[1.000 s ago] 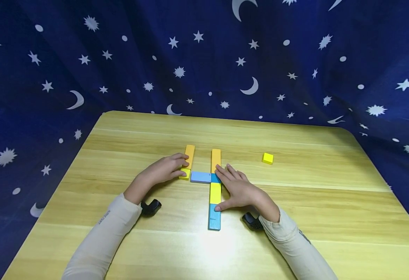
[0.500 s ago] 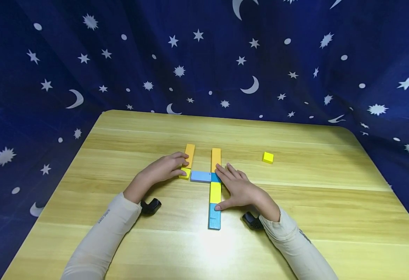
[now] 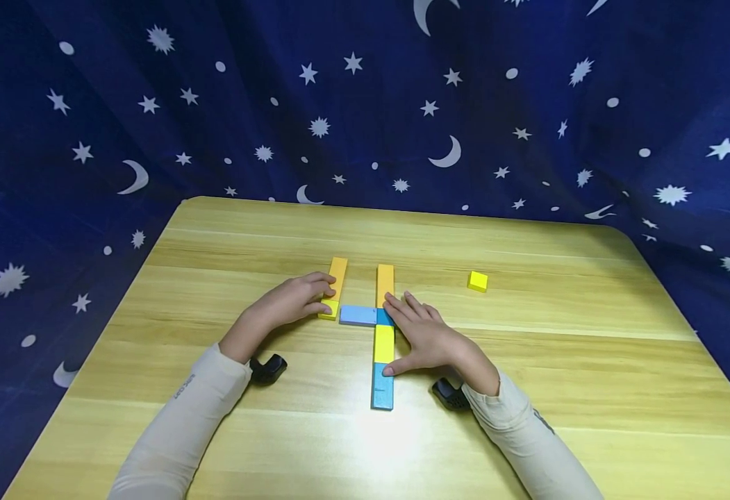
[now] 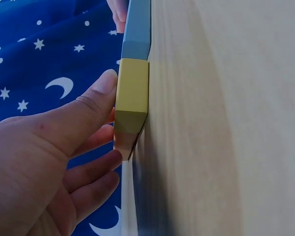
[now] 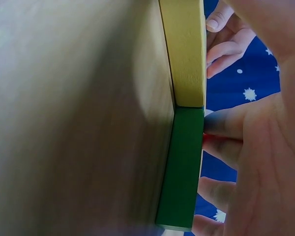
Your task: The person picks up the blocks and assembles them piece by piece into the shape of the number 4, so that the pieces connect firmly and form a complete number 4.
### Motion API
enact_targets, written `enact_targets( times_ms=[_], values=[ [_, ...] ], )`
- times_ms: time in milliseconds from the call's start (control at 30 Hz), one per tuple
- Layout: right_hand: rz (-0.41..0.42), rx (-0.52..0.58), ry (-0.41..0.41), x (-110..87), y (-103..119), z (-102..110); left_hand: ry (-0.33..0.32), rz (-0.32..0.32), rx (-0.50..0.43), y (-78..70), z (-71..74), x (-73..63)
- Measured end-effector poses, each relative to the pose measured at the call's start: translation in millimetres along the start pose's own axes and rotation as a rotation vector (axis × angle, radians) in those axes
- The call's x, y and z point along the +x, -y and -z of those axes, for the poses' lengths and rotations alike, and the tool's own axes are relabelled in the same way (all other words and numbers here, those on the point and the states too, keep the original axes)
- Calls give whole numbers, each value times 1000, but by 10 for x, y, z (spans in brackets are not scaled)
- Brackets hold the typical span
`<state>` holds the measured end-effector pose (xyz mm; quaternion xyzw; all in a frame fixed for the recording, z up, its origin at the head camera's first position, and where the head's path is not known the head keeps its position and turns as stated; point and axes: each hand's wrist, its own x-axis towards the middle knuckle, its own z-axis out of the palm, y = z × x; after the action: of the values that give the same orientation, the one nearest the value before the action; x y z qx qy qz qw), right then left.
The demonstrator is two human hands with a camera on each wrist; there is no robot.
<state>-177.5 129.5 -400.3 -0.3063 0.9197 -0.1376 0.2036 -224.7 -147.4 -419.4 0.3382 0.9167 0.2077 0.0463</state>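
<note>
My left hand (image 3: 288, 301) touches an orange oblong block (image 3: 337, 274) with its fingers, and its thumb lies on the small yellow block (image 3: 330, 310) just below. In the left wrist view the thumb (image 4: 103, 83) lies along the edge of the yellow block (image 4: 132, 88). My right hand (image 3: 430, 342) is spread, fingertips over the top of a column and thumb on its lowest, teal block (image 3: 383, 389). That column also has an orange block (image 3: 385, 285), a partly covered blue one (image 3: 384, 317) and a yellow one (image 3: 384, 344). A light-blue block (image 3: 358, 315) lies crosswise between both rows. The right wrist view shows a green block (image 5: 179, 167) beneath my fingers.
One yellow block (image 3: 478, 281) lies apart at the right on the wooden table (image 3: 558, 389). Black wrist cameras (image 3: 269, 370) are worn under both wrists. A dark blue curtain (image 3: 365, 97) with moons and stars hangs behind the table.
</note>
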Motion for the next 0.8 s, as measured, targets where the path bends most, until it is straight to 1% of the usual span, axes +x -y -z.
enact_targets(
  times_ms=[333,467,667,800],
  values=[
    [0,12,7,2,7,11,-7,-5,-2,-2,-1,-10],
    [7,9,-3,24,29,15,-6,4,-2,9,1,-34],
    [-1,8,-55,39,62,20,-13,-4,-7,16,0,-34],
    [5,9,-110,31,57,25,-1,-5,-15,20,-20,-14]
  ],
)
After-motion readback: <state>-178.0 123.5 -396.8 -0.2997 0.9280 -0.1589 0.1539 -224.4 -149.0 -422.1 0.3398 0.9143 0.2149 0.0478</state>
